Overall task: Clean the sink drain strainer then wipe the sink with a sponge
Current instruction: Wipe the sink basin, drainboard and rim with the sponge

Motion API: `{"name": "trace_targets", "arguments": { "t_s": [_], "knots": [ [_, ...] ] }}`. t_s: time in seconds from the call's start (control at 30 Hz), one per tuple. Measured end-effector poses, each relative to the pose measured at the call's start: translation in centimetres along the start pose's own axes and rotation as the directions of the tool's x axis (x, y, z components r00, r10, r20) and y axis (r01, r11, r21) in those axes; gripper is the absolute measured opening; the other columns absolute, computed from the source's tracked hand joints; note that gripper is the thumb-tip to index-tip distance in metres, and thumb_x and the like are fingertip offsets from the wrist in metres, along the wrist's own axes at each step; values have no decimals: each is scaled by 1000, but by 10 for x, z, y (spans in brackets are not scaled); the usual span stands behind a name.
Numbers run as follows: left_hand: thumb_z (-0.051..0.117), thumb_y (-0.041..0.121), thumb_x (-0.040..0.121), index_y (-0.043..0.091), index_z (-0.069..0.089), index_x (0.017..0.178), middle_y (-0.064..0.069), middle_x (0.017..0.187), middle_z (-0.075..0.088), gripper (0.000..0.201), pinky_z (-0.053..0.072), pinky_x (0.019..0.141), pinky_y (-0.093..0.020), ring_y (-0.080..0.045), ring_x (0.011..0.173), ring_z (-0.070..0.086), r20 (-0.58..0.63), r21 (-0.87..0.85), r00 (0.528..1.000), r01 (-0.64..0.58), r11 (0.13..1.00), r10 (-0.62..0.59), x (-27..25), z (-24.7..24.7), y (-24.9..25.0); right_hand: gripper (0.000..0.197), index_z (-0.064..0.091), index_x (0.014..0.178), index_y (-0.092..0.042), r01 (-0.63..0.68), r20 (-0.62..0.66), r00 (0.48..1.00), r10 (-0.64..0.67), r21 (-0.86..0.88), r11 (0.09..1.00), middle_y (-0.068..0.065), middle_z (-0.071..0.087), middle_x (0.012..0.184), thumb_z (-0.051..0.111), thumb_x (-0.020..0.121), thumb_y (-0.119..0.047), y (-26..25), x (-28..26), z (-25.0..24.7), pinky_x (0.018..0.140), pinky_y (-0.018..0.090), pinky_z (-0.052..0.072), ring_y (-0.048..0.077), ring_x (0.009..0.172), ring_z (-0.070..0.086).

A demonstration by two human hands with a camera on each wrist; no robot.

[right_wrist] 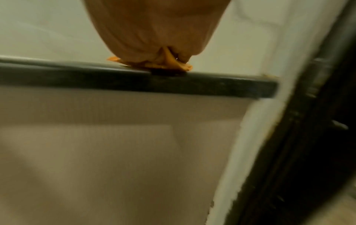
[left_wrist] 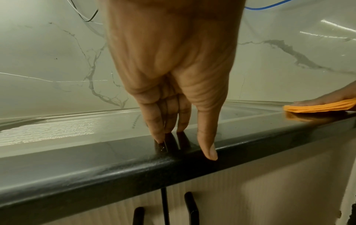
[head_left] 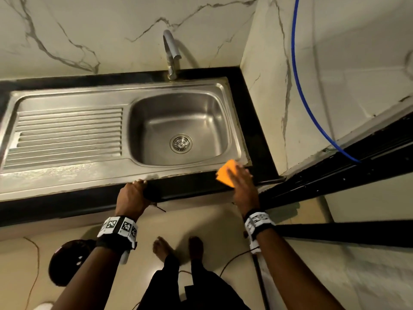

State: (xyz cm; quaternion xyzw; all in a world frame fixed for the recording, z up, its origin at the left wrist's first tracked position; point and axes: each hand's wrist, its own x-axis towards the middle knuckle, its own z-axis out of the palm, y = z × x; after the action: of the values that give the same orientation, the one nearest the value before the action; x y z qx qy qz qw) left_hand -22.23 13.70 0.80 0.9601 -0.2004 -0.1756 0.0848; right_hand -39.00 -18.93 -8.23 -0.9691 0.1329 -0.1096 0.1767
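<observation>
The steel sink [head_left: 138,171] has a ribbed drainboard [head_left: 69,137] on the left and a basin on the right. The round drain strainer [head_left: 181,143] sits in the basin floor. An orange sponge [head_left: 224,175] [left_wrist: 318,107] [right_wrist: 169,62] lies at the sink's front right corner, on the black counter [head_left: 190,189]. My right hand [head_left: 240,175] [left_wrist: 327,99] [right_wrist: 154,38] presses flat on top of it. My left hand [head_left: 138,186] [left_wrist: 185,141] rests its fingertips [left_wrist: 159,137] on the counter's front edge, thumb over the rim, holding nothing.
A faucet [head_left: 171,52] stands behind the basin. A marble wall with a blue hose [head_left: 297,86] closes the right side, beside a dark frame [head_left: 357,171]. Black cabinet handles [left_wrist: 190,208] hang under the counter. A dark round object [head_left: 67,260] and cables lie on the floor.
</observation>
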Motion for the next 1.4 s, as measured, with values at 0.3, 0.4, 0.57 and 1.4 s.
{"name": "trace_targets", "arguments": {
  "t_s": [0.3,0.4,0.57,1.4],
  "knots": [
    [86,23,67,8,70,107,-12,98,71,46,57,76,-41,-35,88,68,-20,-38,999,-35,999,34,-1,2,-8,81,36,150,-12,-490,-190,861,471,-67,869,24,24,157,54,75,15,-19,7,15,117,56,20,41,145,22],
    [88,24,64,10,69,114,-10,103,71,55,56,79,-40,-33,91,68,-26,-67,997,-77,995,76,-1,4,-18,69,38,149,-10,-318,-186,931,314,6,948,24,26,157,40,82,7,-98,3,50,118,55,21,40,146,23],
    [85,16,64,13,41,141,-19,151,39,89,55,90,-42,-36,117,60,-63,-102,998,-32,994,25,-4,19,-37,73,31,153,-12,-59,-9,998,59,39,998,21,20,160,28,82,4,-166,-8,61,121,52,16,35,149,16],
    [83,34,74,11,62,116,-8,114,59,52,54,81,-36,-26,101,58,-176,-160,979,70,985,-99,-49,1,-163,75,42,146,-5,93,4,996,-93,32,995,18,30,157,40,74,14,-213,3,96,118,52,22,36,147,24]
  ]
}}
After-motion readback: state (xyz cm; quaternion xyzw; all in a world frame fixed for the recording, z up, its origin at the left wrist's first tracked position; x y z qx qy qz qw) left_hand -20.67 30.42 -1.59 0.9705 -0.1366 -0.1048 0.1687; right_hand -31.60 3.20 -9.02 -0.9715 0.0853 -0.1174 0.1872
